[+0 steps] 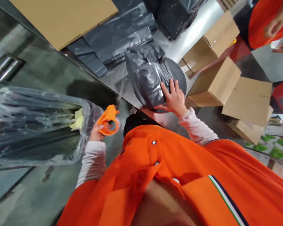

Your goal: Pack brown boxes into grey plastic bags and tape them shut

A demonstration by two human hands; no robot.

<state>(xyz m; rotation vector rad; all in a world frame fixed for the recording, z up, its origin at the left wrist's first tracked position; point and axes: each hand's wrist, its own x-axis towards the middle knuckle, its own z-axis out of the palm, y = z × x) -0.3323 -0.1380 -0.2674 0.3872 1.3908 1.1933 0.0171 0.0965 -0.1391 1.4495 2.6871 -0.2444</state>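
Parcel (147,75), apparently being steadied: the right hand (174,99) lay on it, grip wide; the left hand (97,129) gripped a tape dispenser (110,112), which taping seemingly required nearer.

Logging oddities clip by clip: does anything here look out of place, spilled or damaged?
Nothing visibly spilled or damaged. One mild oddity: the wrinkled black package by the right hand seems off-centre on the round plate, since more of the plate shows toward the picture's right.
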